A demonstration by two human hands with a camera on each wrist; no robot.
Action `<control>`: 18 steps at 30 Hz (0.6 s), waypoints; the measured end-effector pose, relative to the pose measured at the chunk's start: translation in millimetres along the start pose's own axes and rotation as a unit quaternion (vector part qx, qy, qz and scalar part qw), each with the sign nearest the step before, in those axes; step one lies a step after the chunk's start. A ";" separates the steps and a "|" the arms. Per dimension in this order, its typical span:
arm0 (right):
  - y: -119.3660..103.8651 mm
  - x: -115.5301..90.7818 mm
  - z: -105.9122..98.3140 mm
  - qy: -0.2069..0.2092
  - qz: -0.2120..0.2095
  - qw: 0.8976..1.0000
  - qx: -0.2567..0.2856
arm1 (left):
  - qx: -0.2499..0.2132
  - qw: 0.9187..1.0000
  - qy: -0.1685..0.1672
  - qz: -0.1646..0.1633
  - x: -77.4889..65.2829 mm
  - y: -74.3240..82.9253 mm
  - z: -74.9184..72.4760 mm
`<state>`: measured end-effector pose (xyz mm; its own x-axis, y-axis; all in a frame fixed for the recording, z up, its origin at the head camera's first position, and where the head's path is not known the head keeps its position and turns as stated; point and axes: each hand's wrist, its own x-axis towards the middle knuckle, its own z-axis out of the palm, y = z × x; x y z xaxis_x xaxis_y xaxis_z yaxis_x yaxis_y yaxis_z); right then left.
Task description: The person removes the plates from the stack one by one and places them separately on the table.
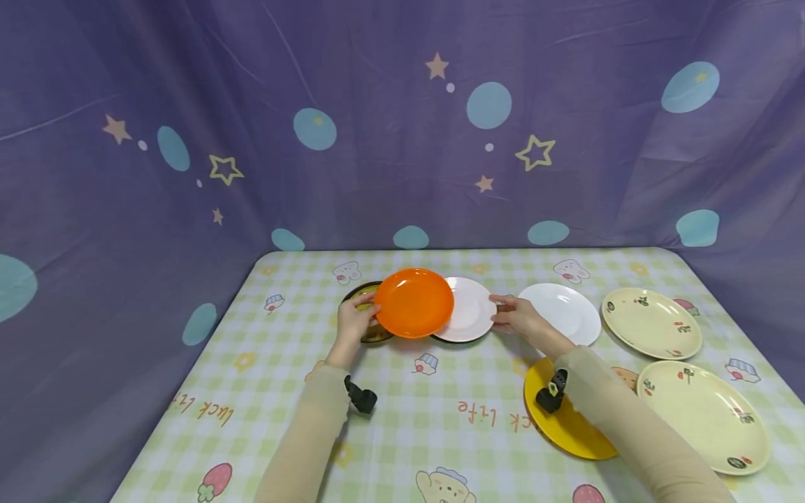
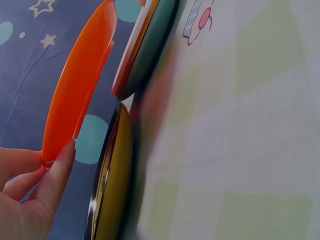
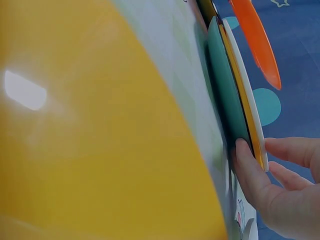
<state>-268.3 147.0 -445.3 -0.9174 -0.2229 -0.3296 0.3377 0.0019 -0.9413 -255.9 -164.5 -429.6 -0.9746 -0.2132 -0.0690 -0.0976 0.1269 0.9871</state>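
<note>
My left hand (image 1: 353, 323) pinches a round orange plate (image 1: 415, 303) by its left edge, fingers and thumb on either side of the rim. The plate is raised, overlapping a dark-rimmed plate with a yellow-brown inside (image 1: 377, 334) and a white plate (image 1: 472, 311) in the head view. In the right wrist view the white plate tops a small stack, with a yellow plate (image 3: 246, 102) and a green plate (image 3: 225, 85) under it. My right hand (image 1: 520, 318) grips this stack at its right edge, thumb against the green plate and fingers at the white one.
To the right lie a larger white plate (image 1: 562, 314), two cream plates with printed patterns, one farther back (image 1: 650, 323) and one nearer (image 1: 701, 416), and a yellow plate (image 1: 566, 433) partly under my right forearm. A checked cloth (image 1: 409, 433) covers the table; a purple curtain (image 1: 402, 195) hangs behind.
</note>
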 end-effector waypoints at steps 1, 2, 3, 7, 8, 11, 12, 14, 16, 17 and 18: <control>0.2 0.2 0.0 0.000 0.000 1.000 -0.002 | -0.002 1.000 0.003 0.000 0.1 0.1 -1.6; 0.3 0.4 0.2 0.002 0.001 1.000 -0.003 | -0.003 1.000 0.005 0.000 0.2 0.0 -3.4; 0.5 0.4 0.2 0.000 0.001 1.000 -0.004 | -0.004 1.000 0.008 0.000 0.1 0.2 -5.2; 0.4 0.0 -0.4 0.001 0.001 1.000 -0.010 | -0.005 1.000 0.016 -0.006 -0.5 0.8 -12.1; 0.2 -0.1 -0.3 0.003 0.002 1.000 -0.011 | -0.007 1.000 0.016 -0.006 -0.5 0.6 -13.9; -0.2 -0.3 -0.3 0.002 0.002 1.000 -0.015 | -0.018 1.000 0.016 -0.009 0.2 -0.4 -19.6; -0.4 -0.2 -0.3 0.003 0.003 1.000 -0.015 | -0.022 1.000 0.016 -0.009 0.5 -0.8 -21.5; -0.6 0.0 -0.1 0.003 0.005 1.000 -0.015 | -0.028 0.999 0.016 -0.011 0.5 -1.3 -25.7; -0.8 0.1 -0.2 0.002 0.007 1.000 -0.014 | -0.036 0.999 0.017 -0.010 0.4 -1.5 -29.8; -0.9 0.2 -0.2 0.002 0.008 1.000 -0.015 | -0.039 0.999 0.017 -0.008 0.3 -1.6 -31.8; -1.1 0.3 -0.2 0.003 0.009 1.000 -0.014 | -0.039 0.999 0.018 -0.008 0.1 -1.6 -33.8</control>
<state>-269.0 147.2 -444.4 -0.9128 -0.2166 -0.3463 0.3476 0.0331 -0.9370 -249.0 -197.4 -426.3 -0.9647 -0.2504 -0.0811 -0.0960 0.0476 0.9942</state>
